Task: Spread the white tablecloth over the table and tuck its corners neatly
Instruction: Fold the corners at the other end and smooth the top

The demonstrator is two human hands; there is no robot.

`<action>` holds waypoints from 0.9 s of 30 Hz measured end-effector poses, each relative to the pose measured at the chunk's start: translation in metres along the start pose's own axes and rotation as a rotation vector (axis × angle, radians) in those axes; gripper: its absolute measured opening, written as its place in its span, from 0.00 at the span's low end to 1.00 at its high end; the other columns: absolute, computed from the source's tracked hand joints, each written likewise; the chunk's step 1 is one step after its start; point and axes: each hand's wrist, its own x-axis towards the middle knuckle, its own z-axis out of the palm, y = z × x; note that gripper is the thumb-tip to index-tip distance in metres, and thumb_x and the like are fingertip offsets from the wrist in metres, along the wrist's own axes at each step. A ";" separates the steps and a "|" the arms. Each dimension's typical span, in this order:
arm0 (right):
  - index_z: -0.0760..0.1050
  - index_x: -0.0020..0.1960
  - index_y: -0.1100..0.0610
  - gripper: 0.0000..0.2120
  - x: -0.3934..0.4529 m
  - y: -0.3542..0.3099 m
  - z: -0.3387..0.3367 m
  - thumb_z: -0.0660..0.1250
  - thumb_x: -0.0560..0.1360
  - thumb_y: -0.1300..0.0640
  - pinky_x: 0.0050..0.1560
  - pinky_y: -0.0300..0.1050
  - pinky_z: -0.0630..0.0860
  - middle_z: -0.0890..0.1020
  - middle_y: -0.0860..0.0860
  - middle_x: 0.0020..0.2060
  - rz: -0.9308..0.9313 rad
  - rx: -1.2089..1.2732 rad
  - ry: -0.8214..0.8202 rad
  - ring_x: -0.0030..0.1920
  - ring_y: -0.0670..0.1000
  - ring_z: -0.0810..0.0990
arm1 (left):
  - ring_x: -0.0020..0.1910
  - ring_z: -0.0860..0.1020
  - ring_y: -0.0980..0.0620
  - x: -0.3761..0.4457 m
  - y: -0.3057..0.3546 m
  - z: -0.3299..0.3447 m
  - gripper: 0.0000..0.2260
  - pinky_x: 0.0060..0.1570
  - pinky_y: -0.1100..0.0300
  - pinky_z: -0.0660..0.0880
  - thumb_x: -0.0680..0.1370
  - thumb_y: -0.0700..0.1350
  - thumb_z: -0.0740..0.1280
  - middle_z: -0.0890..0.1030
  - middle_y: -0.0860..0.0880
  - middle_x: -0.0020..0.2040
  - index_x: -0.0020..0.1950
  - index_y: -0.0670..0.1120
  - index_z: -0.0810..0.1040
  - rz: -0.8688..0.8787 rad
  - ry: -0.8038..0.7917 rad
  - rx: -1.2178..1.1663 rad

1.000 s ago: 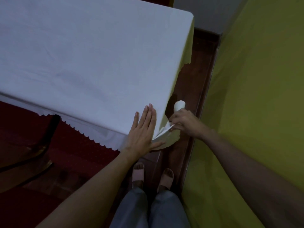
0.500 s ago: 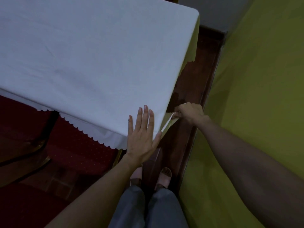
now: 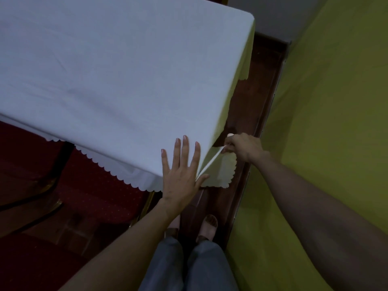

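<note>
The white tablecloth (image 3: 109, 80) with a scalloped hem lies spread over the table and hangs down its near and right sides. My left hand (image 3: 181, 169) lies flat, fingers straight, pressing the cloth at the table's near right corner. My right hand (image 3: 243, 147) is just right of that corner and pinches a fold of the hanging cloth, pulling it taut away from the corner. The loose scalloped corner flap (image 3: 222, 173) hangs below this fold. The table itself is hidden under the cloth.
A yellow-green wall (image 3: 325, 122) runs close along the right. A narrow strip of dark wooden floor (image 3: 262, 85) lies between table and wall. Red carpet (image 3: 90, 185) and a dark chair frame (image 3: 31, 198) are at the left. My feet (image 3: 207, 225) stand below the corner.
My right hand pulled the fold out from the corner and the scalloped corner flap has dropped into view below it. My left hand stays pressed flat on the corner.
</note>
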 end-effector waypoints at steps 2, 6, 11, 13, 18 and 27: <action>0.79 0.50 0.44 0.07 0.000 -0.006 0.007 0.65 0.75 0.44 0.42 0.47 0.69 0.82 0.52 0.49 0.109 0.195 0.108 0.52 0.57 0.79 | 0.78 0.46 0.39 0.000 0.002 0.001 0.33 0.71 0.31 0.51 0.80 0.63 0.50 0.47 0.38 0.79 0.78 0.47 0.46 -0.017 0.014 -0.001; 0.71 0.70 0.54 0.18 -0.002 -0.023 0.017 0.60 0.81 0.56 0.67 0.48 0.67 0.76 0.55 0.66 0.143 0.486 0.611 0.67 0.58 0.72 | 0.78 0.50 0.39 0.001 0.005 0.004 0.28 0.70 0.32 0.52 0.82 0.57 0.51 0.51 0.39 0.78 0.78 0.47 0.50 -0.048 0.051 0.004; 0.48 0.79 0.50 0.24 0.006 -0.016 0.006 0.46 0.84 0.51 0.77 0.59 0.48 0.51 0.48 0.78 -0.484 -0.139 0.541 0.79 0.53 0.47 | 0.78 0.51 0.39 0.003 0.007 0.008 0.29 0.71 0.32 0.52 0.82 0.57 0.51 0.52 0.38 0.78 0.78 0.43 0.52 -0.056 0.068 0.039; 0.42 0.79 0.49 0.26 0.018 -0.003 -0.008 0.42 0.83 0.46 0.76 0.62 0.43 0.47 0.47 0.79 -0.202 -0.084 0.490 0.78 0.54 0.41 | 0.78 0.51 0.40 0.003 0.007 0.009 0.30 0.72 0.33 0.52 0.82 0.58 0.49 0.52 0.38 0.78 0.78 0.41 0.51 -0.069 0.059 0.059; 0.48 0.79 0.55 0.28 0.004 -0.033 -0.002 0.42 0.83 0.44 0.76 0.61 0.49 0.51 0.50 0.79 -0.603 -0.279 0.464 0.79 0.54 0.47 | 0.78 0.51 0.42 0.002 0.007 0.004 0.35 0.74 0.37 0.55 0.80 0.60 0.52 0.51 0.37 0.78 0.77 0.36 0.50 -0.112 0.019 0.032; 0.43 0.79 0.55 0.29 0.043 -0.033 -0.042 0.44 0.82 0.45 0.76 0.56 0.40 0.45 0.50 0.79 -0.401 -0.119 0.470 0.78 0.50 0.40 | 0.70 0.67 0.48 0.049 0.003 -0.034 0.26 0.66 0.56 0.58 0.81 0.58 0.43 0.68 0.48 0.71 0.76 0.48 0.59 -0.353 0.124 -0.297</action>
